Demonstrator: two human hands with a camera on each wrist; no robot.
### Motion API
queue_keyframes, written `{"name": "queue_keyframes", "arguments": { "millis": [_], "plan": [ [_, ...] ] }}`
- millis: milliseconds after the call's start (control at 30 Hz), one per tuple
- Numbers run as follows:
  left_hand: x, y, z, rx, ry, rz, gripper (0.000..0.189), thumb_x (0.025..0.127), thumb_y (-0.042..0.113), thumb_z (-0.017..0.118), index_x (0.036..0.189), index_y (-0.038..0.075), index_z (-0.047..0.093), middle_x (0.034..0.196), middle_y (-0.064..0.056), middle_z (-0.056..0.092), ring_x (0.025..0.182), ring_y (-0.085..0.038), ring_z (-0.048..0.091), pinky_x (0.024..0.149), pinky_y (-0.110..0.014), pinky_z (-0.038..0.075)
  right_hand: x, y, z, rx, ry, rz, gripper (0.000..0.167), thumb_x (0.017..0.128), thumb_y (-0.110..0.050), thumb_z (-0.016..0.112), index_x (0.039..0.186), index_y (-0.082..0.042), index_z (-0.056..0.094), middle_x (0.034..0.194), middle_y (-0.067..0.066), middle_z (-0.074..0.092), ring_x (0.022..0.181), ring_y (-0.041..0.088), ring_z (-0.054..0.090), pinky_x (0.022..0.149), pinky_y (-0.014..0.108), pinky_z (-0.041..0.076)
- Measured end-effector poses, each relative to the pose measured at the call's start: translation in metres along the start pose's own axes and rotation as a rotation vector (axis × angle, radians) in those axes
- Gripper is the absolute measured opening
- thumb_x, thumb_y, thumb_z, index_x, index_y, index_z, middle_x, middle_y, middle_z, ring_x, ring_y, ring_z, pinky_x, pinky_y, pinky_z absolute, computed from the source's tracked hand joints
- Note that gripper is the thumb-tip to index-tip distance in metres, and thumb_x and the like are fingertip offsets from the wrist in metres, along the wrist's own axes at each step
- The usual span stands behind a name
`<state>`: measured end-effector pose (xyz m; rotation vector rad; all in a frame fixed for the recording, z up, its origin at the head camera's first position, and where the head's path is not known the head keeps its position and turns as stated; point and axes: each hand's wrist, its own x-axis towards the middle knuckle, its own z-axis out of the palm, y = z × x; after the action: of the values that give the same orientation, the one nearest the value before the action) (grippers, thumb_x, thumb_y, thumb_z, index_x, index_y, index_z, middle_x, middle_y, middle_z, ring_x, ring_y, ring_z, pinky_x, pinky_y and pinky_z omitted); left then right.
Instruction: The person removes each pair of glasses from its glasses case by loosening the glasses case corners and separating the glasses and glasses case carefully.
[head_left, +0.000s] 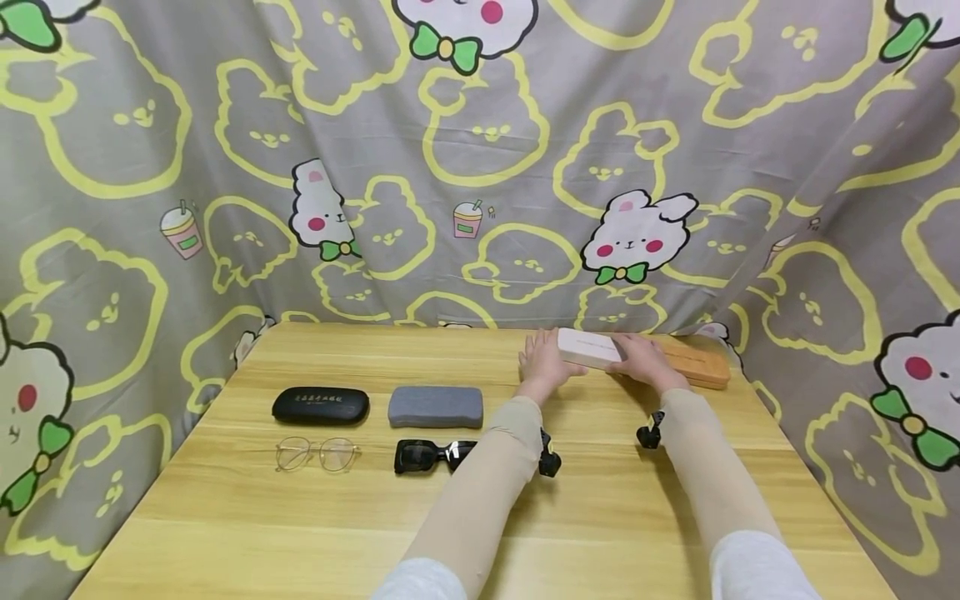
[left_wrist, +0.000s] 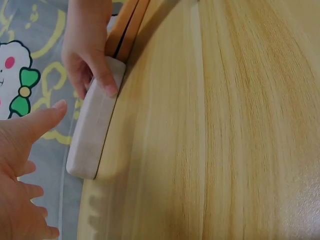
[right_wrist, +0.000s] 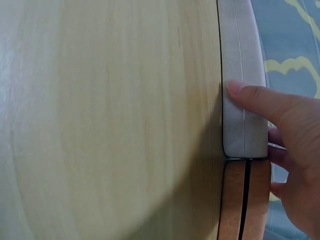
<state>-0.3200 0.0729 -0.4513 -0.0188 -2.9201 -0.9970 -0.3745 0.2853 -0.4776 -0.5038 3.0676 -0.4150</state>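
Note:
At the far edge of the table lies a white glasses case [head_left: 588,347] [left_wrist: 92,130] [right_wrist: 247,55], between both hands. My right hand [head_left: 643,362] [left_wrist: 87,47] [right_wrist: 300,135] pinches its right end, thumb on the near side and fingers behind. Beside the left end is my left hand [head_left: 542,364] [left_wrist: 20,170], fingers spread and thumb straight; a gap shows between it and the case in the left wrist view. An orange-brown glasses case [head_left: 697,367] [right_wrist: 257,200] sits end to end with the white one, partly hidden by the right hand in the head view.
Farther left on the wooden table [head_left: 247,533] are a black glasses case [head_left: 321,407] and a grey-blue case [head_left: 436,407]. Wire-framed glasses [head_left: 336,454] and black sunglasses [head_left: 417,456] lie in front; the left forearm overlaps the sunglasses. A patterned curtain [head_left: 517,200] hangs behind the table.

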Motion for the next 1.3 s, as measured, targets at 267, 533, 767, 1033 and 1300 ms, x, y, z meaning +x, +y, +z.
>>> {"name": "queue_keyframes", "arguments": {
  "millis": [267, 533, 767, 1033, 1300],
  "plan": [
    [0.003, -0.004, 0.006, 0.013, -0.009, 0.005, 0.094, 0.071, 0.046, 0.085, 0.148, 0.018, 0.04, 0.157, -0.009, 0.035, 0.148, -0.035, 0.027, 0.116, -0.055, 0.029, -0.003, 0.007, 0.002, -0.017, 0.063, -0.069, 0.075, 0.085, -0.03, 0.075, 0.141, 0.007, 0.044, 0.141, 0.032, 0.047, 0.13, 0.049, 0.045, 0.111, 0.062, 0.028],
    [0.006, -0.008, 0.012, -0.022, -0.051, -0.007, 0.092, 0.072, 0.043, 0.085, 0.148, 0.018, 0.04, 0.159, -0.011, 0.032, 0.149, -0.034, 0.024, 0.118, -0.055, 0.026, -0.006, 0.011, 0.006, 0.016, 0.105, -0.109, 0.074, 0.082, -0.027, 0.078, 0.14, 0.008, 0.045, 0.139, 0.03, 0.051, 0.128, 0.048, 0.047, 0.112, 0.06, 0.031],
    [0.011, -0.008, 0.011, 0.044, -0.041, -0.007, 0.095, 0.069, 0.048, 0.085, 0.147, 0.018, 0.041, 0.153, -0.008, 0.041, 0.144, -0.031, 0.033, 0.114, -0.051, 0.034, -0.008, 0.011, 0.007, 0.055, 0.13, -0.143, 0.074, 0.081, -0.025, 0.079, 0.139, 0.008, 0.046, 0.138, 0.031, 0.051, 0.127, 0.049, 0.046, 0.111, 0.06, 0.031],
    [0.012, -0.007, 0.008, -0.007, -0.054, -0.006, 0.096, 0.07, 0.042, 0.087, 0.148, 0.017, 0.038, 0.148, -0.004, 0.046, 0.143, -0.032, 0.034, 0.115, -0.052, 0.032, -0.017, 0.008, -0.004, 0.128, 0.103, -0.123, 0.078, 0.083, -0.027, 0.077, 0.144, 0.005, 0.041, 0.145, 0.033, 0.042, 0.134, 0.052, 0.037, 0.113, 0.063, 0.026],
    [0.007, -0.004, 0.008, -0.112, -0.051, 0.002, 0.1, 0.071, 0.037, 0.087, 0.152, 0.016, 0.032, 0.153, -0.001, 0.043, 0.146, -0.035, 0.03, 0.117, -0.055, 0.029, -0.028, 0.002, -0.015, 0.161, 0.091, -0.122, 0.08, 0.083, -0.028, 0.077, 0.147, 0.002, 0.039, 0.148, 0.033, 0.038, 0.136, 0.051, 0.034, 0.112, 0.064, 0.024]
  ]
}}
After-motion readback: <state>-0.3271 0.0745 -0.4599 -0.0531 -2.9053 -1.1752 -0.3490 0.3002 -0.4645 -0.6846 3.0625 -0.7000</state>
